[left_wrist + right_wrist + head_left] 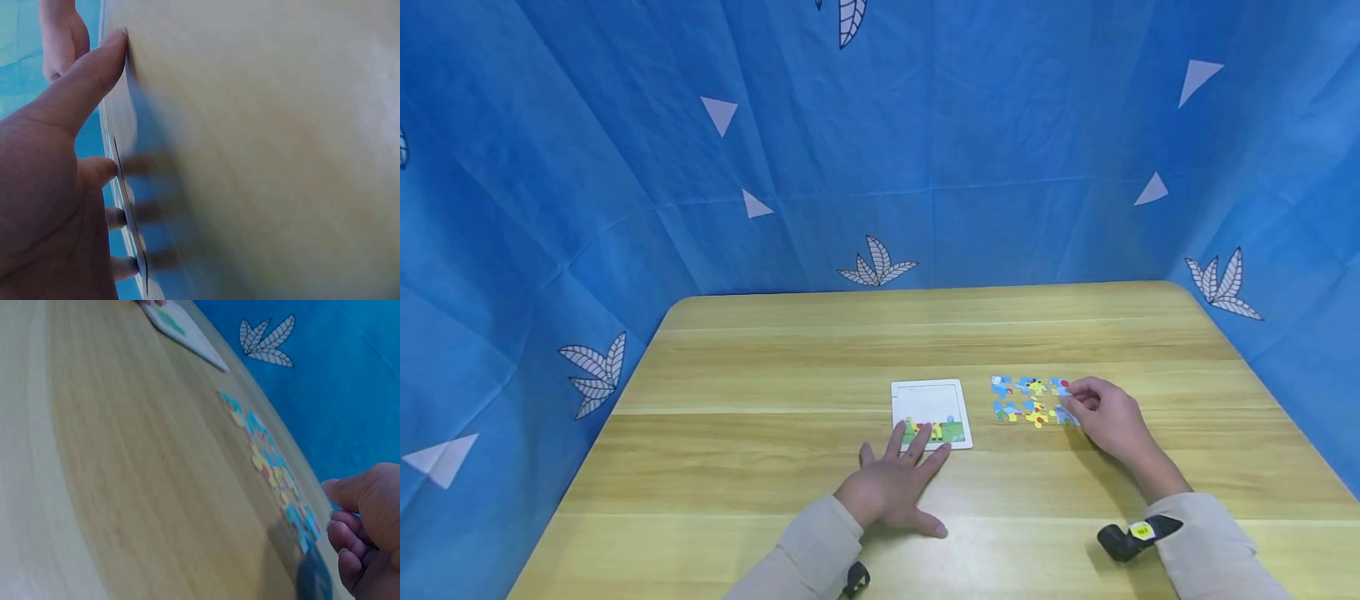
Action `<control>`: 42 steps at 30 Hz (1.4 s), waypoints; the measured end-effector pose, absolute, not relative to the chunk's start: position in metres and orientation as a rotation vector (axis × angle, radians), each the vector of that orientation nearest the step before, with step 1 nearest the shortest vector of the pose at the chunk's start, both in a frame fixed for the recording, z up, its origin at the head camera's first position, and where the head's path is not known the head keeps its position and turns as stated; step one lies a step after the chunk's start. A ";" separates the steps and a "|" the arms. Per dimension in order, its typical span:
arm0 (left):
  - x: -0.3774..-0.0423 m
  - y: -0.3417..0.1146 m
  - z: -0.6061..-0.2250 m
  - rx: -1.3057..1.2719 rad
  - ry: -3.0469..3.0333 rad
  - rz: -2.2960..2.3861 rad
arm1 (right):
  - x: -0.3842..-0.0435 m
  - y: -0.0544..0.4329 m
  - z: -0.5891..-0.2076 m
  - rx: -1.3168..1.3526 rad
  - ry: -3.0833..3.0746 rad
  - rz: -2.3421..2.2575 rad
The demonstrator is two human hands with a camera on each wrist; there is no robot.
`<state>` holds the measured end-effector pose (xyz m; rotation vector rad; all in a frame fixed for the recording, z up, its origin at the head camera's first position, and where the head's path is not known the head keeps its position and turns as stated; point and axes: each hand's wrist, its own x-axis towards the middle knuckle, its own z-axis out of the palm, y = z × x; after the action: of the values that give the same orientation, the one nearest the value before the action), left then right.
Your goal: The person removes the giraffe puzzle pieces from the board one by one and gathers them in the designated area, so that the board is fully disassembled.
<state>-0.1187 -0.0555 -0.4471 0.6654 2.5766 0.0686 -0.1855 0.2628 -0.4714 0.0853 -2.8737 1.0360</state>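
In the head view, a white-framed puzzle board [925, 396] lies mid-table, with a strip of green and yellow picture along its near side. Fingers of my left hand [891, 487] spread straight over that near side, and the thumb reaches out to the right. To the board's right, several loose jigsaw pieces [1036, 413], blue and yellow, lie in two rows. My right hand [1108, 421] is at their right end, thumb and forefinger beside a blue piece with a red spot [1060, 387]. A gap shows between these fingertips in the right wrist view, with no piece visible there.
The wooden table [760, 358] reaches back to a blue curtain [985, 208] printed with leaves and triangles. Black wrist straps sit on both sleeves; the right one [1138, 537] hangs over the tabletop.
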 end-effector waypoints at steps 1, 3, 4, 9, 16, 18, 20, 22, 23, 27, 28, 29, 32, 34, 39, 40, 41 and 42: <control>-0.118 -0.056 -0.447 0.664 2.578 0.072 | -0.185 0.261 -0.470 0.087 -2.866 1.045; -0.118 -0.056 -0.447 0.664 2.581 0.078 | -0.185 0.256 -0.467 0.093 -2.852 1.071; -0.118 -0.055 -0.447 0.665 2.582 0.080 | -0.185 0.254 -0.466 0.098 -2.844 1.086; -0.116 -0.055 -0.446 0.678 2.591 0.088 | -0.187 0.241 -0.462 0.123 -2.830 1.143; -0.113 -0.052 -0.444 0.713 2.589 0.063 | -0.192 0.222 -0.462 0.219 -2.807 1.248; -0.112 -0.051 -0.443 0.717 2.590 0.052 | -0.193 0.216 -0.462 0.249 -2.802 1.278; -0.110 -0.051 -0.442 0.714 2.590 0.044 | -0.194 0.209 -0.462 0.274 -2.797 1.285; -0.109 -0.050 -0.442 0.708 2.589 0.043 | -0.196 0.203 -0.462 0.307 -2.795 1.299; -0.108 -0.050 -0.442 0.706 2.588 0.040 | -0.197 0.199 -0.462 0.318 -2.798 1.300; -0.107 -0.050 -0.442 0.705 2.589 0.030 | -0.199 0.184 -0.463 0.381 -2.799 1.322; -0.106 -0.050 -0.442 0.707 2.590 0.028 | -0.200 0.180 -0.463 0.394 -2.804 1.324; -0.106 -0.050 -0.442 0.705 2.591 0.026 | -0.201 0.176 -0.464 0.410 -2.806 1.324; -0.104 -0.049 -0.443 0.701 2.596 0.020 | -0.202 0.164 -0.465 0.461 -2.831 1.326; -0.104 -0.049 -0.442 0.698 2.599 0.018 | -0.203 0.156 -0.465 0.489 -2.851 1.329; -0.102 -0.048 -0.442 0.688 2.603 0.015 | -0.205 0.140 -0.465 0.560 -2.879 1.361; -0.102 -0.048 -0.442 0.685 2.603 0.014 | -0.206 0.137 -0.465 0.578 -2.882 1.371; -0.102 -0.048 -0.442 0.683 2.602 0.013 | -0.207 0.134 -0.464 0.597 -2.884 1.382; -0.102 -0.048 -0.442 0.682 2.603 0.013 | -0.207 0.131 -0.464 0.614 -2.890 1.389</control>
<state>-0.1023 -0.0483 -0.4422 0.6824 2.6028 0.0133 -0.2073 0.1308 -0.4639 0.6135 -2.8898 1.3893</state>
